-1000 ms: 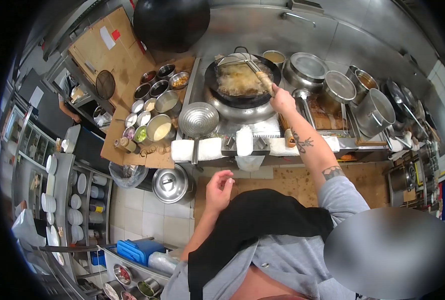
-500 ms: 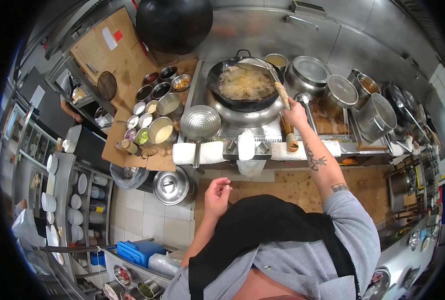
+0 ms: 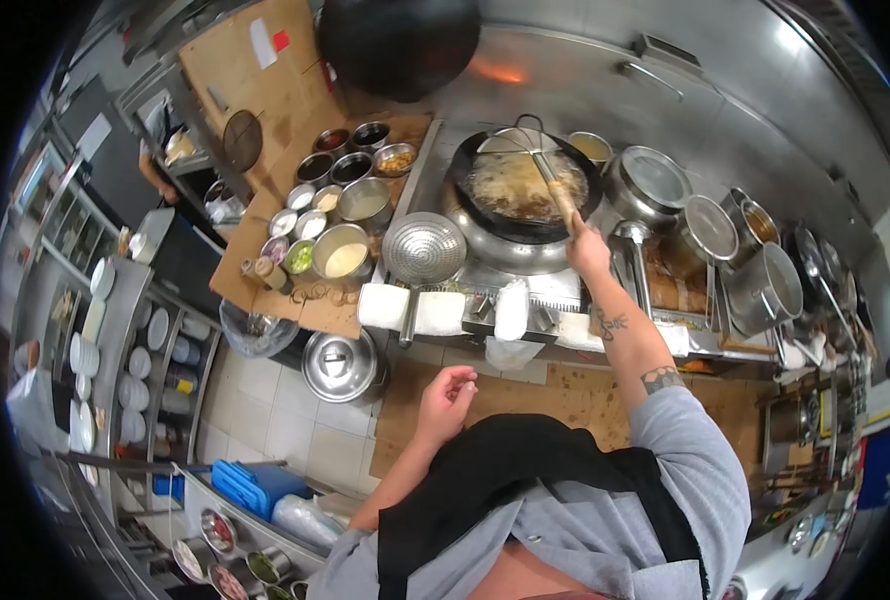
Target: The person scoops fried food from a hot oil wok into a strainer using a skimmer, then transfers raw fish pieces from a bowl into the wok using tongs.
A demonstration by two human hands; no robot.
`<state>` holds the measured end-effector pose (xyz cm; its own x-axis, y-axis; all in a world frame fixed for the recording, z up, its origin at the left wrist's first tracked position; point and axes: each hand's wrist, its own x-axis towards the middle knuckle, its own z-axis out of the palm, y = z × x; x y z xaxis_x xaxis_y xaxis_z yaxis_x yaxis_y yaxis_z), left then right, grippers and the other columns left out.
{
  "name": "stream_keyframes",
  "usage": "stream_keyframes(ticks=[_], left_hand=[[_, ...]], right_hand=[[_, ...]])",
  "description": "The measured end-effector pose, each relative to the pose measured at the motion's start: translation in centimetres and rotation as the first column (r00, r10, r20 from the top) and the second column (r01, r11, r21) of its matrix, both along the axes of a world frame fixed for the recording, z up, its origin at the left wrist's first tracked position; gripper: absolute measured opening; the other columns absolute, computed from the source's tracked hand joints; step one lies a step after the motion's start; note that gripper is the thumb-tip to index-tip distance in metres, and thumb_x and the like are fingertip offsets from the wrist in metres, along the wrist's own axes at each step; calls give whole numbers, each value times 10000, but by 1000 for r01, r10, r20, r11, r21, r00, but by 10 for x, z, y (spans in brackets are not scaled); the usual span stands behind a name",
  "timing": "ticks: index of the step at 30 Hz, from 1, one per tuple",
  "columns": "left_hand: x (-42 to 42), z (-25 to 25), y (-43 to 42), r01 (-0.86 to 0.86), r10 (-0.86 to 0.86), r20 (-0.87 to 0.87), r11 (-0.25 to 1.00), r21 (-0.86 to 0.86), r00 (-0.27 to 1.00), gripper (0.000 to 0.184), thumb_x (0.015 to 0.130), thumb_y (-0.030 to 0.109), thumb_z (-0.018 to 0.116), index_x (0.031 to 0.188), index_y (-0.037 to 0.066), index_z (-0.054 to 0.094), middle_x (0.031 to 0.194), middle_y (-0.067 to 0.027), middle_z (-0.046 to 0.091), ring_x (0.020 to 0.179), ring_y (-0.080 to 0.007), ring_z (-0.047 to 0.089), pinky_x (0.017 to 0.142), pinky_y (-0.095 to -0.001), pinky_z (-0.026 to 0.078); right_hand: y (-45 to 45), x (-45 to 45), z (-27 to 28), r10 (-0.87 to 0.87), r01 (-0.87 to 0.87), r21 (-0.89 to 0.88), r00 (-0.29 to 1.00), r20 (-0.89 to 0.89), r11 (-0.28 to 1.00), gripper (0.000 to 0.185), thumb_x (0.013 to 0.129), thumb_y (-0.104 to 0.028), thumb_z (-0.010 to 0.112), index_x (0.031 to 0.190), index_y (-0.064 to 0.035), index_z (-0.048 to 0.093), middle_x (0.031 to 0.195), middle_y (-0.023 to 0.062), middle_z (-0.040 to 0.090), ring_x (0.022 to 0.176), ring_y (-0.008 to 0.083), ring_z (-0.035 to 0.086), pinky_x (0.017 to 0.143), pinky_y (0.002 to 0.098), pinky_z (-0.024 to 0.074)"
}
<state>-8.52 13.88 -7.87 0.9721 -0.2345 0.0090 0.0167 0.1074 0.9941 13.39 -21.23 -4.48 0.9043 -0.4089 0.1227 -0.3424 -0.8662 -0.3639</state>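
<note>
My right hand [image 3: 589,250] is closed round the wooden handle of a wire skimmer [image 3: 558,192]. Its round head reaches into the back of a black wok [image 3: 462,190], where pale, foaming oil [image 3: 515,185] bubbles; what lies under the foam is hidden. My left hand [image 3: 448,398] hangs in front of my apron, below the stove edge, its fingers loosely curled and slightly apart with nothing visible in them. Left of the wok, a perforated ladle [image 3: 425,247] rests across the stove, its handle sticking out over a white folded cloth [image 3: 439,314].
Bowls of sauces and seasonings crowd the cardboard-covered counter at left, beside a pot of pale liquid [image 3: 343,252]. Lidded pots [image 3: 653,178] stand right of the wok. A big lidded pot [image 3: 340,367] sits on the floor. Another person's arm [image 3: 155,172] shows far left.
The view has shifted, so the stove sits farther right. The skimmer's head has turned within the wok, its handle now steeper. My left hand stays in front of the apron.
</note>
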Motion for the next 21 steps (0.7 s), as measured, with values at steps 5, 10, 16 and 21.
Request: stream_keyframes(ticks=[5, 10, 16, 21], left_hand=[[6, 3, 2, 13, -15, 33, 998, 55, 999, 238, 933, 82, 601, 1161, 18, 591, 1045, -66, 665, 866, -113, 629, 761, -263, 512], [11, 9, -7, 60, -82, 143, 987, 150, 986, 230, 932, 76, 612, 1154, 17, 593, 1036, -52, 665, 833, -91, 611, 743, -257, 507], [20, 20, -28, 145, -167, 154, 978, 148, 974, 230, 931, 79, 612, 1154, 25, 594, 1022, -41, 654, 823, -88, 601, 736, -262, 506], [19, 17, -48, 216, -238, 105, 959, 184, 966, 238, 930, 76, 616, 1162, 29, 590, 1051, -50, 660, 860, -94, 615, 749, -266, 512]], right_hand=[[-19, -31, -31, 47, -48, -13, 995, -85, 999, 741, 841, -162, 626, 1511, -288, 335, 1208, 241, 571, 1085, 400, 608, 911, 491, 499], [-39, -37, -52, 127, -127, 18, 990, -66, 992, 832, 822, -219, 706, 1539, -207, 285, 1247, 264, 537, 1117, 419, 573, 958, 469, 477], [-39, -75, -51, 91, -88, -25, 976, 200, 996, 914, 786, -241, 750, 1529, -62, 249, 1335, 269, 450, 1240, 439, 459, 1028, 485, 409], [-44, -160, -64, 82, -72, -40, 860, 504, 997, 731, 823, -120, 660, 1476, -21, 348, 1381, 281, 405, 1264, 443, 420, 1086, 463, 340]])
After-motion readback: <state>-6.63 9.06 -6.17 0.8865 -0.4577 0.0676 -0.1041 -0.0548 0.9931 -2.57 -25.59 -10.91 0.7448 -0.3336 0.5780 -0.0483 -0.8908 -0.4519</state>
